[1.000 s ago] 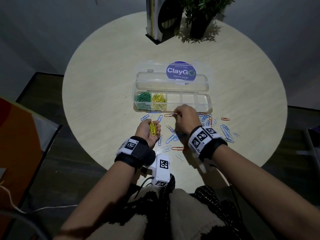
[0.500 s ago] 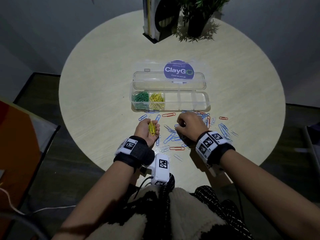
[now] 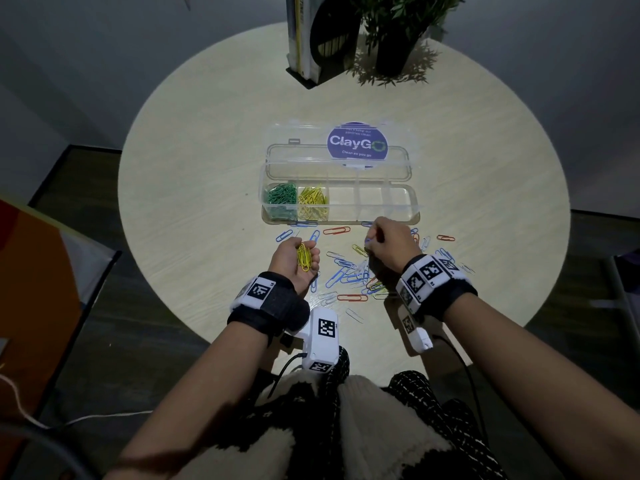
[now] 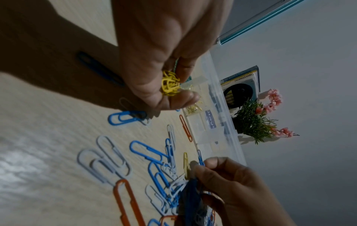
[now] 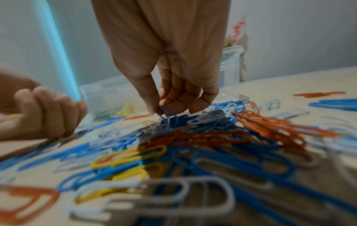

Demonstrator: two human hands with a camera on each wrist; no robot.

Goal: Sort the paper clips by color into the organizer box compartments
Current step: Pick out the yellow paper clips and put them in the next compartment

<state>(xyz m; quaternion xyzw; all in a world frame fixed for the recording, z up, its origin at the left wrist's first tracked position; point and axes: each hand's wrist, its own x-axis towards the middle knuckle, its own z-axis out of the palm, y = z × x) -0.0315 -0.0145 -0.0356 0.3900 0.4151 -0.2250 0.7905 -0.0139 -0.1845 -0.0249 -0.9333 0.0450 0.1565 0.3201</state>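
Observation:
The clear organizer box (image 3: 405, 216) lies open on the round table; green clips (image 3: 280, 199) fill its leftmost compartment and yellow clips (image 3: 313, 202) the one beside it. In front of the box, my left hand (image 3: 294, 258) is turned palm up and cups a small bunch of yellow clips (image 3: 304, 257), also seen in the left wrist view (image 4: 170, 85). My right hand (image 3: 375, 242) is over the loose pile (image 3: 349, 275) of blue, white, orange and yellow clips. Its thumb and forefinger pinch a blue clip (image 5: 166, 112) at the pile's far edge.
The box's lid (image 3: 339, 161) lies folded back behind it, with a purple sticker. A book holder (image 3: 311, 39) and a potted plant (image 3: 394, 32) stand at the table's far edge. Single clips lie scattered to the right (image 3: 445, 238) and near the front edge (image 3: 353, 315).
My right hand left the orange clip by the box front, drew back to the pile, and now pinches a blue clip. The left hand has stayed put with its yellow clips.

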